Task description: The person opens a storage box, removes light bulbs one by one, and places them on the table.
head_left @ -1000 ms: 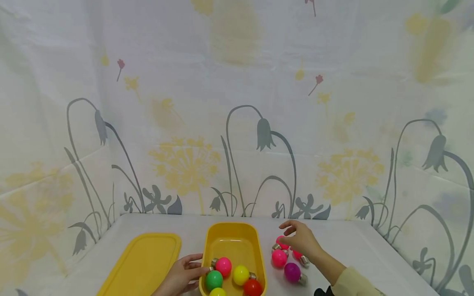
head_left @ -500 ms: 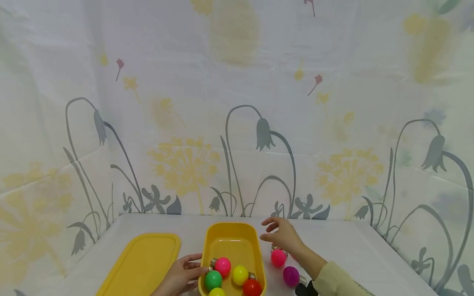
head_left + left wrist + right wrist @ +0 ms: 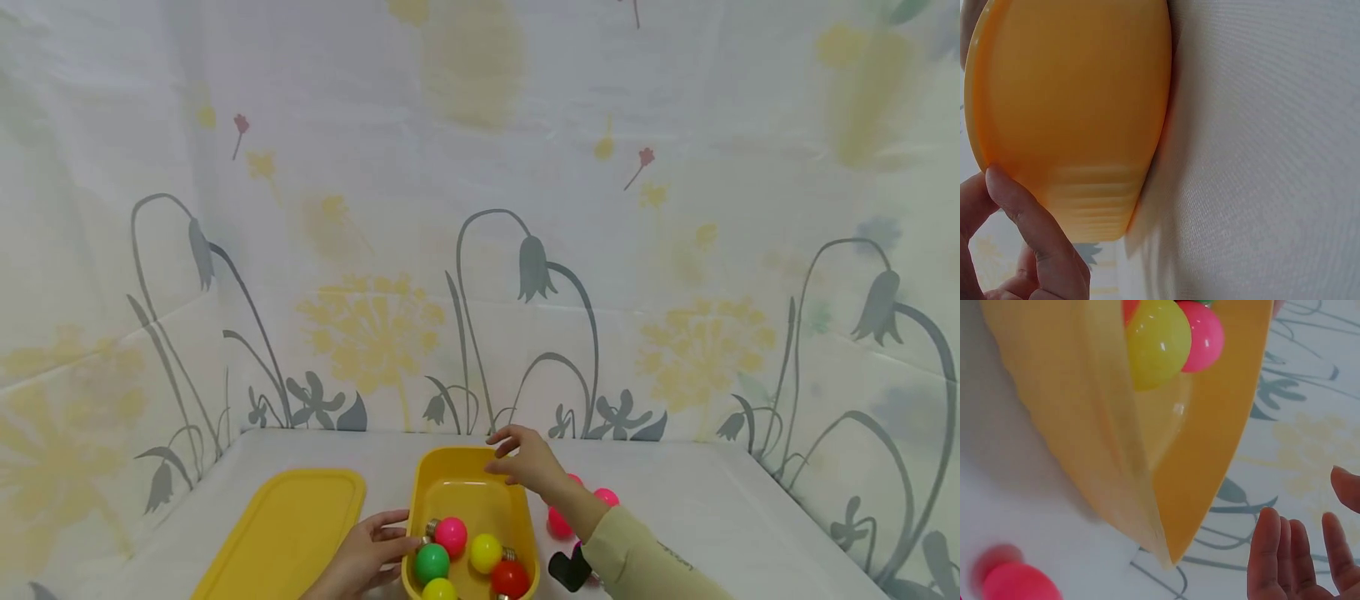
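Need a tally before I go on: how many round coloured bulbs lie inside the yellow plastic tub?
5: pink, green, yellow, red, and a second yellow one at the picture's bottom edge. The yellow plastic tub is cut off there, so more may be hidden.

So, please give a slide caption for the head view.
Right hand hovers empty over a yellow tub of coloured bulbs.

The left hand (image 3: 367, 557) reaches in from 7 o'clock, fingers loosely extended toward 3 o'clock, thumb uppermost. The right hand (image 3: 525, 461) hangs raised, its forearm in a pale sleeve (image 3: 637, 558) entering from 5 o'clock, fingers relaxed and spread, empty, pointing toward 10 o'clock.
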Motion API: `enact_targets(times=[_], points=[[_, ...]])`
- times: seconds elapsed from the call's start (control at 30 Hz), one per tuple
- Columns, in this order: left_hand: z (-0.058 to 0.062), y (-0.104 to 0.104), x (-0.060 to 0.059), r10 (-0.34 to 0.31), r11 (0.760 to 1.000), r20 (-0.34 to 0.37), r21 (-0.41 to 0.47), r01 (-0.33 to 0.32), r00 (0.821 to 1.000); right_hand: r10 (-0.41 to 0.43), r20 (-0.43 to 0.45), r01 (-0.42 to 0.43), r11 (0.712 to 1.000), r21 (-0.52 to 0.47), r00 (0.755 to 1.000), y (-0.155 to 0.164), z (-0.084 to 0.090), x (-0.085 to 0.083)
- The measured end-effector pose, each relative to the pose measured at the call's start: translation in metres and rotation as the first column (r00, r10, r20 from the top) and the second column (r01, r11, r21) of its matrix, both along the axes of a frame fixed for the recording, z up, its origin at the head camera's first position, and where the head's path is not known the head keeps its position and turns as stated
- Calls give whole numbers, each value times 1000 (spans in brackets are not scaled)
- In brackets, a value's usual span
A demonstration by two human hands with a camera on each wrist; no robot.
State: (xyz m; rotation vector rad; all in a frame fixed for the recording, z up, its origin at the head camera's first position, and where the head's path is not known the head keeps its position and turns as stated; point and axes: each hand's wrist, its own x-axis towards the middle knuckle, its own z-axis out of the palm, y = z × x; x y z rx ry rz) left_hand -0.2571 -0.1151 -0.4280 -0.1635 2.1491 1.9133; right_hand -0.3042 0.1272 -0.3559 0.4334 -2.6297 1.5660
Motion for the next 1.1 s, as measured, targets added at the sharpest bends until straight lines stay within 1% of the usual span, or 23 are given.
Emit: enact_targets(times=[0.13,0.27,0.5,0.63,0.7,0.77,0.87,0.97,1.1], points=[[0,0,1,-14,1000,-7,-2,14,1000,-3,38,3,1000,-8,999,-9,-3,-4],[1,0,1,-10,1000,-10,-3,10,1000,-13,47,14,1000,-25,999,-18,-4,-10],[1,-1,1,-9,1000,-11,-4,9,1000,42,53,-39,998,-59,998,-29,-4,-18],[2,0,0,-5,1000,0,2,5,1000,68,96,-63,996,-58,993,-36,-6,-20],[2,0,0,-3,1000,7,4,3,1000,85,135,-79,996,-51,987,-39,-10,-21],[2,0,-1,-5,1000,7,1,5,1000,109,175,-104,994,-35,979,-42,-14,-21],[1,-1,-1,-9,1000,5,7,9,1000,156,245,-158,987,-12,957,-46,-19,-20],[0,-1,-1,-11,1000,-2,13,11,1000,206,312,-223,975,20,928,-48,-22,-19],[0,-1,-1,-11,1000,-1,23,11,1000,254,393,-307,948,78,884,-50,-24,-19]])
